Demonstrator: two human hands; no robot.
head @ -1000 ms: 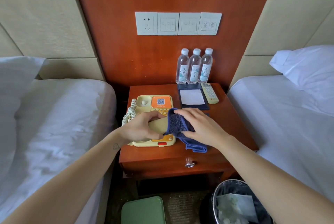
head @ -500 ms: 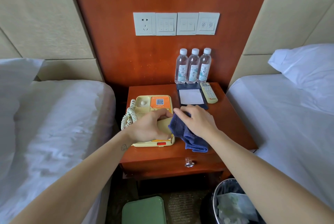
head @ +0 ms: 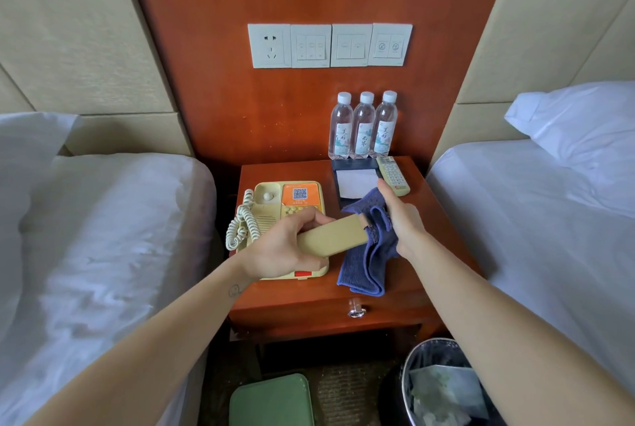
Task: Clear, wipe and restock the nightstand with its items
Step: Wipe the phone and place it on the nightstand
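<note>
While I watch through the head camera, my left hand (head: pixel 278 250) has its grip wrapped round the near end of the beige handset (head: pixel 330 236), lifted just above the telephone base (head: pixel 302 195). Its long axis runs from lower left to upper right, and the free end points right and slightly away from me, into the blue cloth (head: pixel 367 264). My right hand (head: pixel 402 219) has its grip closed on that cloth, bunching it against the handset's tip. The cloth's loose tail hangs down and lies on the desk (head: pixel 436 253) near the front edge. A coiled cord (head: pixel 242 223) loops off the left side of the base. At the back right of the desk, three water bottles (head: pixel 363 126) stand upright in a row against the wall panel. Just before them lie a notepad (head: pixel 354 181) and a remote (head: pixel 393 175) side by side, long axes running front to back. A waste bin (head: pixel 409 374) sits on the floor below, to the right.
</note>
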